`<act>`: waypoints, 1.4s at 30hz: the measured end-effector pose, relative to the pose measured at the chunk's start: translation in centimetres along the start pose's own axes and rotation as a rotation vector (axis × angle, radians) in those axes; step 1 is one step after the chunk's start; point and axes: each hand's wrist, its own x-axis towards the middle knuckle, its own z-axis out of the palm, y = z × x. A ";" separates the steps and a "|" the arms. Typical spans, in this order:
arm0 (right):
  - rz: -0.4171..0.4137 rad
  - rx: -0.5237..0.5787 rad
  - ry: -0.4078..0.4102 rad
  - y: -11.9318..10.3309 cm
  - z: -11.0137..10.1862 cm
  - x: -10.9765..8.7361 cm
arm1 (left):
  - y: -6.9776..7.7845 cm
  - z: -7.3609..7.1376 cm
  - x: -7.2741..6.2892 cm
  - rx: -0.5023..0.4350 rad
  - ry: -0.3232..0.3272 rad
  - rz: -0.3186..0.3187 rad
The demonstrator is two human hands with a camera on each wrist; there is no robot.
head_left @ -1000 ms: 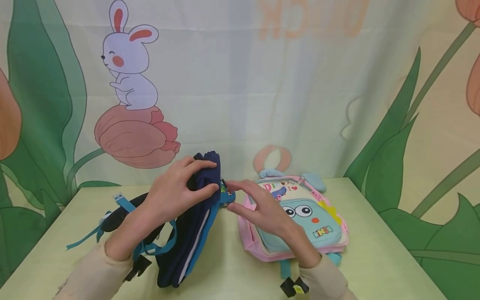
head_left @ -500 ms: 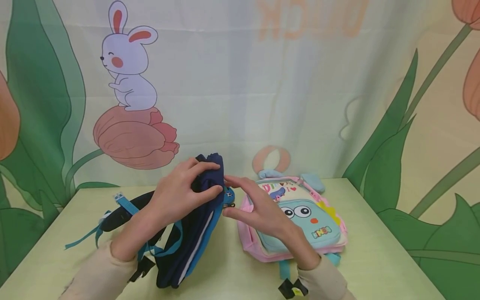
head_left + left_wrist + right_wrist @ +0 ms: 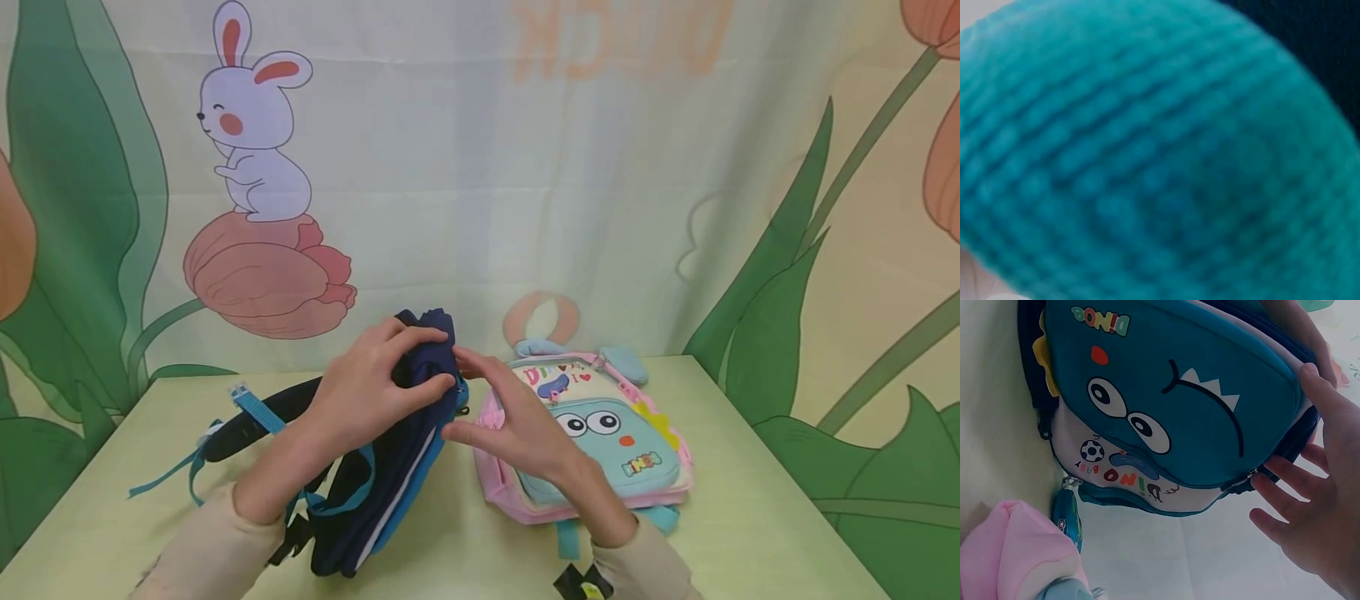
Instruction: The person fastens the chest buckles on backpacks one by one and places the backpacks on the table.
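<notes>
A navy and blue backpack (image 3: 397,492) stands on its edge in the head view, held by my left hand (image 3: 363,387) with thumb and fingers pinching its near side. Its teal front (image 3: 1166,394) shows a cartoon dinosaur face in the right wrist view. My right hand (image 3: 517,421) has its fingers spread, fingertips right at the front's zipper and thumb at the lower edge. A small teal pouch (image 3: 1067,512) dangles from the bag by a clip. Blurred teal strap webbing (image 3: 1147,150) fills the left wrist view.
A pink and mint backpack (image 3: 600,450) with cartoon eyes lies flat to the right on the pale green table (image 3: 712,517). The navy bag's black shoulder strap (image 3: 262,421) and blue webbing spread to the left. Behind hangs a printed curtain (image 3: 450,167).
The navy backpack's top has tilted slightly to the right, with my left hand moving along with it. The dangling pouch is now more hidden behind the bag. My right hand has barely shifted.
</notes>
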 end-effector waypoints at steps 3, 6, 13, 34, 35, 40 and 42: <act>0.007 0.003 0.008 0.1 0.1 -0.1 | 0.1 0.3 0.0 0.004 0.006 0.005; 0.007 0.010 0.011 0.3 0.2 -0.2 | 0.1 0.6 0.1 0.010 0.012 0.008; -0.006 0.008 0.019 0.5 0.3 -0.3 | 0.3 1.2 0.0 0.021 0.025 0.034; 0.128 0.063 -0.046 1.3 0.6 -1.4 | 0.3 2.8 -0.4 0.046 -0.004 0.061; 0.133 0.071 -0.044 1.3 0.6 -1.5 | 0.3 2.9 -0.4 0.045 -0.010 0.060; 0.174 0.105 -0.041 1.6 0.8 -1.9 | 0.2 3.1 -0.7 0.034 -0.043 0.069; 0.179 0.120 -0.042 1.7 0.8 -2.0 | 0.1 3.1 -0.8 0.026 -0.057 0.074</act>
